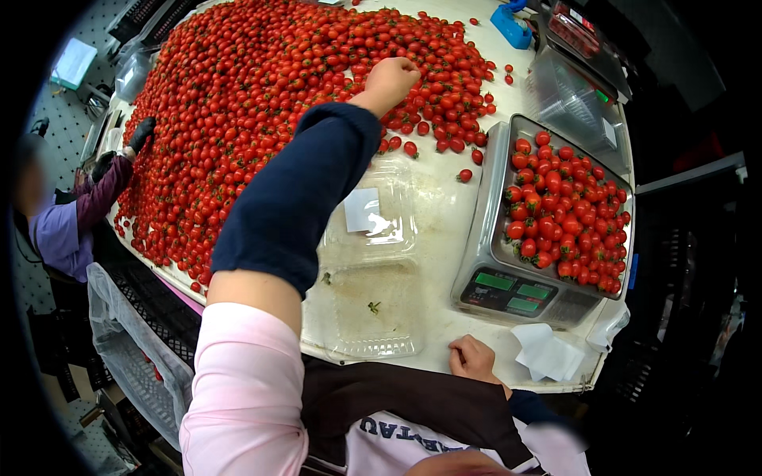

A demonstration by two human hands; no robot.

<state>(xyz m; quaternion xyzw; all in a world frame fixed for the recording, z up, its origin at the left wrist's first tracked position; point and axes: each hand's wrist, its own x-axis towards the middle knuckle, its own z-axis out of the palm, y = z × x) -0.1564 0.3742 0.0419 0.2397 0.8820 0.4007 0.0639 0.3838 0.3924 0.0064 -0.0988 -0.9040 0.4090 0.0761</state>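
Observation:
My left hand (391, 83) reaches across to the right part of a big heap of cherry tomatoes (230, 103); its fingers are curled closed, and what they may hold is hidden. By the table's near edge rests my right hand (474, 357), loosely closed, with nothing showing in it. Between my hands lies an open clear plastic clamshell box (401, 305); a bit of green stem sits in one half, and a white label is on the other. A digital scale (508, 293) at the right carries a metal tray (500, 238) of cherry tomatoes (563, 214).
Stacked clear plastic boxes (567, 99) stand behind the scale, near a blue tape dispenser (512, 28). White paper slips (548, 353) lie before it. At the left, a person (67, 226) with dark gloves touches the heap's edge. A bag-lined crate (139, 369) stands below the table's left side.

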